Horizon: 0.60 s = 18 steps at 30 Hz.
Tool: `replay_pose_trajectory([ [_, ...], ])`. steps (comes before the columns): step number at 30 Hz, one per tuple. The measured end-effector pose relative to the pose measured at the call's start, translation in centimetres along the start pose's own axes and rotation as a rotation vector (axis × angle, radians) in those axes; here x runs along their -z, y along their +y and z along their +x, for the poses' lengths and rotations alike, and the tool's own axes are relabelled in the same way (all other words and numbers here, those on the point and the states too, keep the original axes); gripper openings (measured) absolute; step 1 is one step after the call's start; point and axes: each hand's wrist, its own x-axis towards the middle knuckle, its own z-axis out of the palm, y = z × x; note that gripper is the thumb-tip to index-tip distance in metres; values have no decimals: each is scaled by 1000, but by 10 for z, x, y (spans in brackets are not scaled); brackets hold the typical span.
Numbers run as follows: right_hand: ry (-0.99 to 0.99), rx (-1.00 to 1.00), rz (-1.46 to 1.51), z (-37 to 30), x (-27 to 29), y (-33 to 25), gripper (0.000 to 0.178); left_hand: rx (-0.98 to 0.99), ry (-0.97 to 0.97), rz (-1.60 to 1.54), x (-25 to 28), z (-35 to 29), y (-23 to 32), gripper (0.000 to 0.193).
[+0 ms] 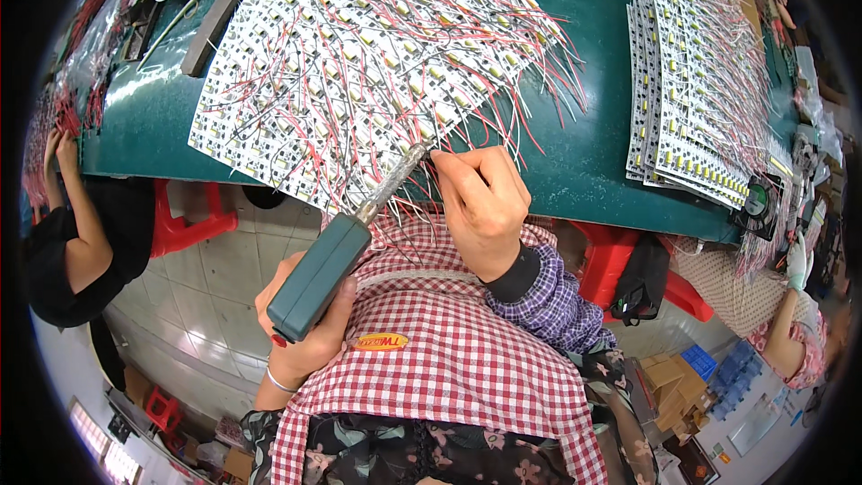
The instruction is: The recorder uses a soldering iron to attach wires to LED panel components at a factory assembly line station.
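Observation:
My left hand is wrapped round the dark green handle of a soldering iron, whose metal shaft points up and to the right. Its tip meets the near right edge of a large sheet of white circuit boards. Beside that tip, my right hand is closed in a pinch over the same edge; whatever is between the fingertips is too small to name. Many thin red, black and white wires stick out from the boards and hang past the edge around my right hand.
A stack of wired board sheets stands on the green table at the right, near a small black fan. A dark bar lies at the upper left. Co-workers sit left and right, by red stools.

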Motion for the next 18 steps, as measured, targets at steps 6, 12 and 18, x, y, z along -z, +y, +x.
replay_pose_trajectory([
  [6,0,12,-1,1,-1,1,27,-91,-54,106,3,11,12,22],
  [12,-6,24,-12,1,-2,0,27,-127,-66,189,6,15,25,21],
  [18,-8,32,-24,2,-1,0,28,-137,-66,179,10,15,22,21],
])
